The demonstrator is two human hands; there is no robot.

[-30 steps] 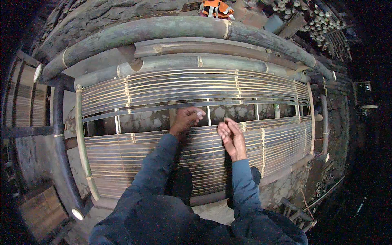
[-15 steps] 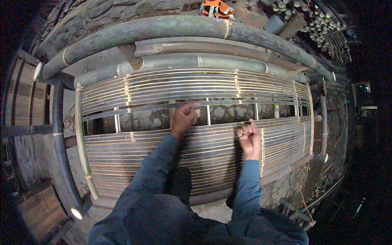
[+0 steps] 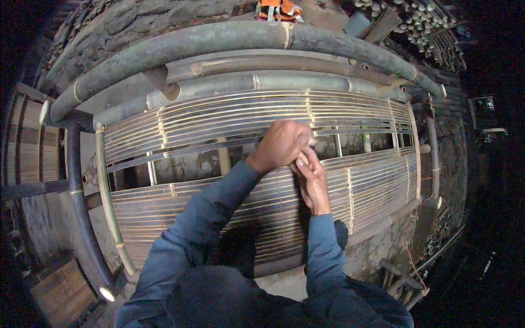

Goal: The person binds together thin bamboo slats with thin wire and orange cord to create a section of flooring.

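Note:
Two bands of thin bamboo slats lie before me, a far band (image 3: 229,105) and a near band (image 3: 377,186), with an open gap between them. Above that gap my left hand (image 3: 281,143) is closed, back of the hand up. My right hand (image 3: 313,180) meets it from below on the right, over the upper edge of the near slats, its fingers curled inward. The fingers of both hands come together, so whatever they grip is hidden. A pale bamboo side bar (image 3: 109,205) borders the slats on the left.
A thick bamboo pole (image 3: 208,42) spans the far side, with more poles behind the slats. A dark pole (image 3: 86,235) runs along the left. An orange and white item (image 3: 278,10) and stacked bamboo ends (image 3: 424,24) lie beyond.
My left hand has moved right and my right hand left, so the two now meet over the gap. Before, they were apart. The view has also shifted slightly.

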